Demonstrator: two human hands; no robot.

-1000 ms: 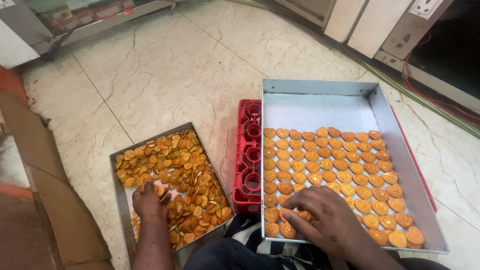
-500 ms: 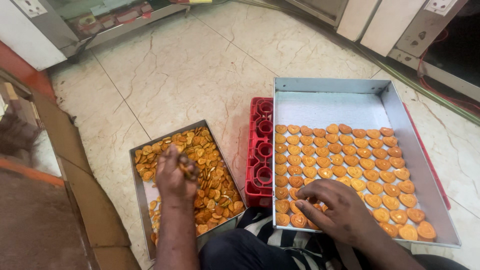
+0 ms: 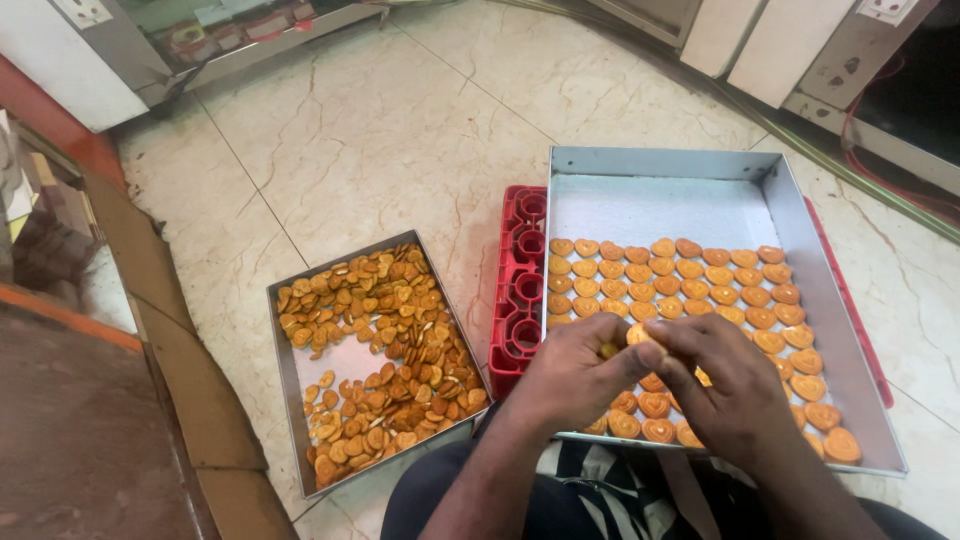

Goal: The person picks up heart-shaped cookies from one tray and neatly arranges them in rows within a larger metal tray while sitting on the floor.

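Both hands meet over the near edge of the large grey metal tray [image 3: 800, 230]; the left hand [image 3: 570, 375] and right hand [image 3: 725, 385] pinch one golden heart-shaped biscuit [image 3: 637, 336] between fingertips; a light grip seems wise, keeping it low above the neat rows, clear of the red plastic crate [image 3: 520, 290].
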